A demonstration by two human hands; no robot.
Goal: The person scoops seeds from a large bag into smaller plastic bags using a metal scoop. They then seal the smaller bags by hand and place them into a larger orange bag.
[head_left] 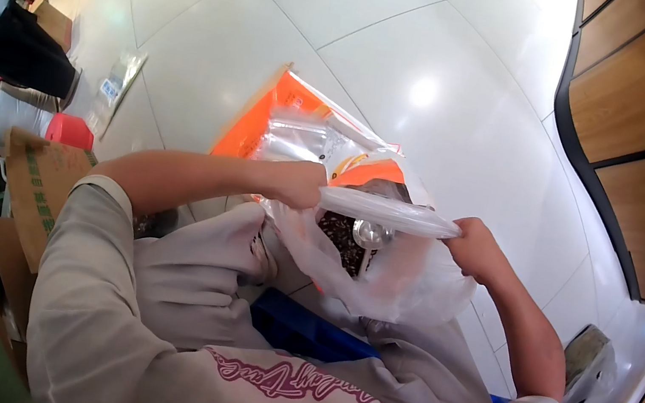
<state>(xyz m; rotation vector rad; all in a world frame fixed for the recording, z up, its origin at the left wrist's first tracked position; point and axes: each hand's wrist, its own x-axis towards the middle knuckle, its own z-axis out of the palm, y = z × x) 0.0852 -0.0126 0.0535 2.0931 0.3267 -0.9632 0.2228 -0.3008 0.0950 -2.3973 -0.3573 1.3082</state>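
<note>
A clear plastic bag (pixel 402 289) stands between my legs with its mouth stretched wide. My left hand (pixel 297 184) is closed on the left side of its gathered rim, and my right hand (pixel 473 249) grips the right end. Inside lie many small dark pieces (pixel 341 241), too small to name. A shiny scoop or spoon (pixel 371 235) with a pale handle rests on them. Just beyond the bag, an orange and white printed sack (pixel 255 116) lies on the floor, with clear plastic wrapping (pixel 295 139) over part of it.
A cardboard box (pixel 35 190) stands at my left, beside a red object (pixel 71 130) and a person in dark clothing (pixel 30 51). A flat clear packet (pixel 115 89) lies on the tiled floor (pixel 222 37). Wooden cabinets (pixel 642 102) line the right. Something blue (pixel 308 330) is beneath me.
</note>
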